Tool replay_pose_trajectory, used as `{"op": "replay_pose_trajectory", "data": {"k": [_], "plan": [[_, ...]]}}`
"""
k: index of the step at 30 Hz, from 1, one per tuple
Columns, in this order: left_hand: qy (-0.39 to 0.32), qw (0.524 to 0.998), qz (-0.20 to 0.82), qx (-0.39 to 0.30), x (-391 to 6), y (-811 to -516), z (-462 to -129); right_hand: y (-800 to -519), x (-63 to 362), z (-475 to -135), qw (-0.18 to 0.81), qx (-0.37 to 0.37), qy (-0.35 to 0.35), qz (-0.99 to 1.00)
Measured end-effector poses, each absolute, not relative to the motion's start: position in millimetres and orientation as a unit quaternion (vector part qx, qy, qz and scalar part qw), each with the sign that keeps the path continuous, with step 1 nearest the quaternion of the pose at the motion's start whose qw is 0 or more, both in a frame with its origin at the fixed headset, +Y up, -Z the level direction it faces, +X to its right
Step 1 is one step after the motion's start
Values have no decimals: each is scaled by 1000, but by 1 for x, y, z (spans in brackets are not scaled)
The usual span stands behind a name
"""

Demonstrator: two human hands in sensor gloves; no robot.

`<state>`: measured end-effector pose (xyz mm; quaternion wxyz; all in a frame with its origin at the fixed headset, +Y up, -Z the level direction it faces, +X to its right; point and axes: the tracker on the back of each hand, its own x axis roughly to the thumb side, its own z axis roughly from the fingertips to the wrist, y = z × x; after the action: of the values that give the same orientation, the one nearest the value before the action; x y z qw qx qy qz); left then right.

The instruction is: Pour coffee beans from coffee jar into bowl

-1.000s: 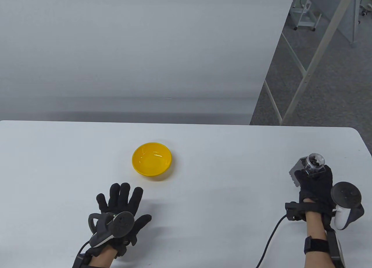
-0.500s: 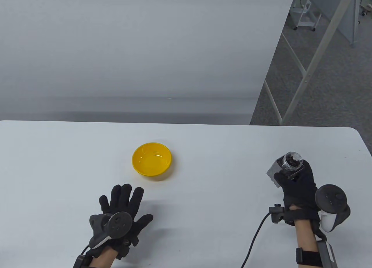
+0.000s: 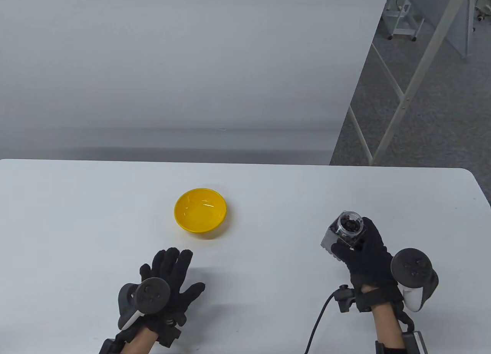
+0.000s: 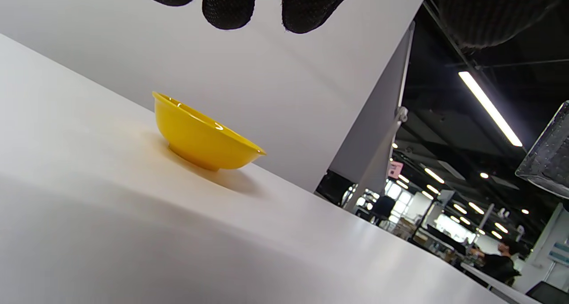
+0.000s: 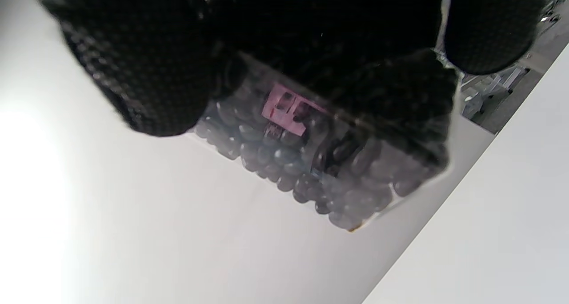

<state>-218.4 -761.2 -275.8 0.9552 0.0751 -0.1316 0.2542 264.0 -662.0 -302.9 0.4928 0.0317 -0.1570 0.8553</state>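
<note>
A yellow bowl [image 3: 200, 209] stands in the middle of the white table [image 3: 76, 200] and looks empty. It also shows in the left wrist view [image 4: 200, 135]. My right hand [image 3: 362, 250] grips a clear coffee jar [image 3: 343, 231] with dark beans, held above the table to the right of the bowl, mouth up and no lid on it. The right wrist view shows the jar's base full of beans [image 5: 320, 170] under my fingers [image 5: 142, 64]. My left hand [image 3: 170, 273] lies open and flat on the table, just in front of the bowl, holding nothing.
The table's right edge [image 3: 481, 193] lies right of the jar. A white wall panel [image 3: 191, 62] stands behind the table. Metal frame legs [image 3: 402, 101] stand on the carpet at the far right. A cable [image 3: 318, 323] trails from my right wrist.
My right hand has carried the jar leftwards and nearer, towards the bowl. My left hand has slid slightly right and back, still flat on the table.
</note>
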Motion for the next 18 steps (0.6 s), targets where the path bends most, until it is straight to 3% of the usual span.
{"op": "replay_pose_trajectory", "data": {"k": [9, 18], "plan": [[-116, 912, 389, 52, -217, -771, -279, -657, 230, -290, 495, 77, -117, 858], [-108, 837, 535, 25, -217, -777, -282, -657, 196, -282, 497, 137, -66, 854]]}}
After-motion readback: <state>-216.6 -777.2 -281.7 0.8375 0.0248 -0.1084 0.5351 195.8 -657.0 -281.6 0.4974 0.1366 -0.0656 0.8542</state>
